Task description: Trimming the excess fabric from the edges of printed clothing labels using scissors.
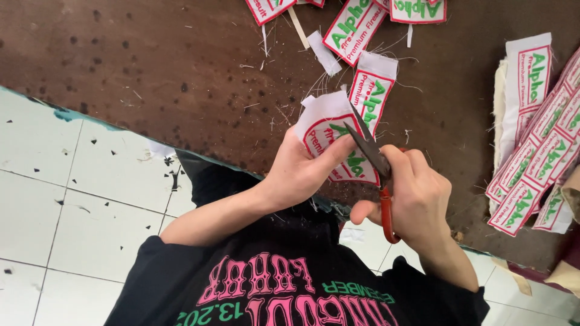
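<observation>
A white woven fabric label (323, 130), bordered in red with green lettering, is held over the near edge of a dark brown, speckled bench (151, 72). The left hand (299, 172) grips it, thumb pressed flat across the label's face and fingers curled behind. The right hand (417, 196) is closed around a pair of scissors (371, 154) with dark metal blades and red-orange handles; the blades point up and away from the person and lie against the label's right side. Both forearms angle inward from a black printed T-shirt (284, 284), bare to the elbow.

Just beyond the held piece, a similar label (376, 90) lies flat on the bench, loose threads scattered around it. More labels (353, 27) sit along the far edge with narrow white fabric offcuts (323, 53). At the right, a stack of finished labels (534, 163) fans out in overlapping rows beside a pile of cream cloth (500, 96). Below the bench, a pale tiled floor (66, 199) is dotted with small dark scraps.
</observation>
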